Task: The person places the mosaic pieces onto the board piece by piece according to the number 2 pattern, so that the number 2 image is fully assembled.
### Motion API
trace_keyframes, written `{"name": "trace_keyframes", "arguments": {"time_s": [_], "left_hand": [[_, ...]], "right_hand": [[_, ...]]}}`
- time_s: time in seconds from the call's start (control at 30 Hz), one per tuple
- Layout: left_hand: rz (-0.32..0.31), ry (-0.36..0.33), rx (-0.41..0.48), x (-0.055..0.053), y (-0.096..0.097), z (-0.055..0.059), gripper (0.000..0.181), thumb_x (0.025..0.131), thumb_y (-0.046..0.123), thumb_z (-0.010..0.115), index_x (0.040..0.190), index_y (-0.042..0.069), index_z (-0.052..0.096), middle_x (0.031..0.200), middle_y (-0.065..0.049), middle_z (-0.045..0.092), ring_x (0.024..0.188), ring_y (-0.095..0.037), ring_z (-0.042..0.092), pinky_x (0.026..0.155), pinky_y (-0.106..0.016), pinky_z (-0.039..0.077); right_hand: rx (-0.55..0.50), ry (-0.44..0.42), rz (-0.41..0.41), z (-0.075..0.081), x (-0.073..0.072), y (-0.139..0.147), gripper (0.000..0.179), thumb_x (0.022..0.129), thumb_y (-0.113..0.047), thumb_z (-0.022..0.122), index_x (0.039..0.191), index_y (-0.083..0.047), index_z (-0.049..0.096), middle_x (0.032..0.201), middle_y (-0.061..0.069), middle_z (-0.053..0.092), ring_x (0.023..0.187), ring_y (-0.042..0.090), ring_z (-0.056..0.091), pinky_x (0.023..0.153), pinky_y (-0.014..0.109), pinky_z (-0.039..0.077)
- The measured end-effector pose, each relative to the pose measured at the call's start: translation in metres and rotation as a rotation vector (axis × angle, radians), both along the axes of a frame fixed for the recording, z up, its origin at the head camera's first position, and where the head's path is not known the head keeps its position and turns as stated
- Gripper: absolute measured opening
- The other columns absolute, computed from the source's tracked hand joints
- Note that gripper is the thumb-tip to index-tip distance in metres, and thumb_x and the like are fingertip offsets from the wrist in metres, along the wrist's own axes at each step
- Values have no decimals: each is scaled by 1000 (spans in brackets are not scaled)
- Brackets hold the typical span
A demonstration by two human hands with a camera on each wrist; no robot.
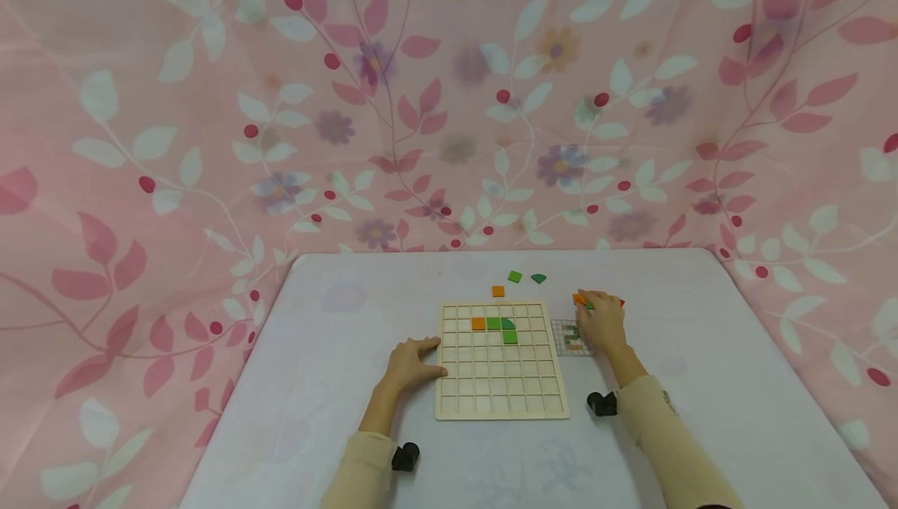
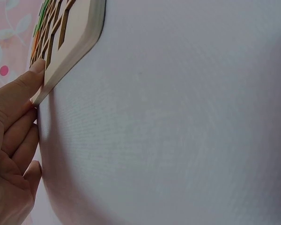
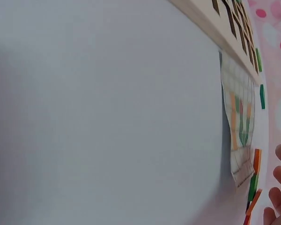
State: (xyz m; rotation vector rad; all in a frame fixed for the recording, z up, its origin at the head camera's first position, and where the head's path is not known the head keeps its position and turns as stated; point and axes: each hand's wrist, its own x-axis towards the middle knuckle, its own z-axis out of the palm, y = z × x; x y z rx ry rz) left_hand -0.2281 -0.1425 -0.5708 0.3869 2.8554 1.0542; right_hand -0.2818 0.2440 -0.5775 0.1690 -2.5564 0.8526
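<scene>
Table (image 1: 316,400): white, bearing everything
Board (image 1: 494,369): mid-table, seemingly steadied by the left hand (image 1: 408,365)
Left grip: thumb and fingers spread against the board's left edge
Right hand (image 1: 605,323): at loose tiles (image 1: 579,299); cannot tell whether pinching any
Card (image 1: 565,337): beside the board, likely for easy glancing
Set tiles (image 1: 494,323): four, in board cells
</scene>
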Motion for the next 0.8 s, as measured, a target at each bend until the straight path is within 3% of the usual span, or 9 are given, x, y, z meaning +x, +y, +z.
{"name": "trace_keyframes", "arguments": {"time_s": [0.17, 0.37, 0.53, 0.67, 0.8], "left_hand": [[0, 5, -13, -1, -3, 0, 65, 66, 29, 84, 122, 4, 63, 123, -12, 62, 118, -35, 54, 98, -51, 40], [8, -1, 4, -1, -6, 2, 65, 65, 30, 84, 121, 4, 64, 122, -12, 62, 117, -36, 55, 97, -51, 41], [-8, -1, -3, -2, -3, 1, 65, 66, 31, 84, 121, 5, 64, 122, -12, 62, 116, -36, 55, 97, -50, 41], [-4, -5, 0, -1, -2, 2, 65, 65, 31, 84, 121, 5, 64, 122, -12, 62, 116, -36, 55, 96, -50, 42], [2, -12, -8, -1, 0, 1, 65, 65, 31, 85, 121, 6, 64, 122, -12, 63, 115, -36, 55, 95, -50, 43]], "right_hand": [[82, -66, 35, 5, -22, -7, 31, 87, -5, 58, 116, 5, 63, 116, 29, 58, 103, 53, 48, 82, 65, 39], [292, -334, 109, 14, -46, -33, 39, 97, -17, 43, 132, -4, 53, 138, 22, 44, 117, 54, 38, 88, 66, 36], [348, -498, 208, 28, -50, -47, 44, 101, -22, 37, 143, -10, 40, 151, 20, 26, 126, 54, 28, 97, 70, 25], [353, -550, 255, 36, -51, -53, 45, 101, -26, 38, 145, -13, 38, 152, 20, 24, 125, 55, 27, 96, 73, 21], [360, -594, 245, 38, -52, -58, 45, 102, -25, 37, 146, -15, 37, 153, 17, 24, 127, 54, 26, 98, 71, 21]]}}
